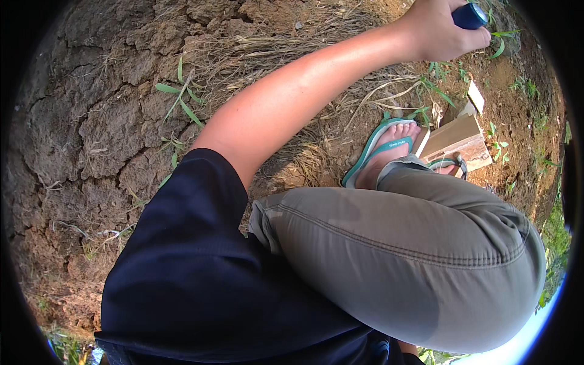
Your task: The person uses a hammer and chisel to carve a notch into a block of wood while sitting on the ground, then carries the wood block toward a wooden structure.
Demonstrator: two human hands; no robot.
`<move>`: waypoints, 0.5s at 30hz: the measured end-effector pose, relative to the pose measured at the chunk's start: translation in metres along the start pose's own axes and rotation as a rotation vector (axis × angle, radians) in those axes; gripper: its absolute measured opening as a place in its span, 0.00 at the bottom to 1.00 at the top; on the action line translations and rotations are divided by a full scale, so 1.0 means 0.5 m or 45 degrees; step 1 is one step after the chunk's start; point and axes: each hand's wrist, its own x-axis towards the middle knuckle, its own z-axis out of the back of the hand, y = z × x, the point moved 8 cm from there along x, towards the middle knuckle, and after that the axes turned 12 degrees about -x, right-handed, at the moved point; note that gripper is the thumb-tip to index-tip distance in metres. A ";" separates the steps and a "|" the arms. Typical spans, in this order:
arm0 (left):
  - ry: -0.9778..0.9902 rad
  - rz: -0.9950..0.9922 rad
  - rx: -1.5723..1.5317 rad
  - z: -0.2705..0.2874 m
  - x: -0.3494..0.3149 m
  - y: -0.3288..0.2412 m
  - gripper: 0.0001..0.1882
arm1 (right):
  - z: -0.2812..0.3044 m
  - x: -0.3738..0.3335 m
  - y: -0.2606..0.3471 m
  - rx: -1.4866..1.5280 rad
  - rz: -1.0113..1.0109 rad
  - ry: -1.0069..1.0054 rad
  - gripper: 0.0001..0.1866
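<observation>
My left arm reaches across from the left to the upper right, out of a dark short sleeve. At its end my left hand (pixel 435 33) is closed around a dark blue, rounded, cylindrical handle (pixel 469 16). Only the handle's end shows past the thumb; whatever it belongs to is hidden by the hand or cut off by the frame edge. Below the hand, split pieces of pale wood (pixel 459 137) lie on the soil beside my feet. A smaller wood piece (pixel 476 97) stands out above them. My right hand is out of view; a bit of skin shows at the lower edge.
My left foot, in a teal and white flip-flop (pixel 371 146), rests against the wood. My bent leg in grey-green trousers (pixel 413 261) fills the lower right. Around lie cracked brown soil (pixel 91 121), dry straw (pixel 255 55) and small green plants (pixel 182 97).
</observation>
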 end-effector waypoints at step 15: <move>-0.089 -0.363 -0.133 -0.051 -0.006 0.030 0.17 | -0.018 -0.024 -0.012 0.612 -0.054 0.006 0.40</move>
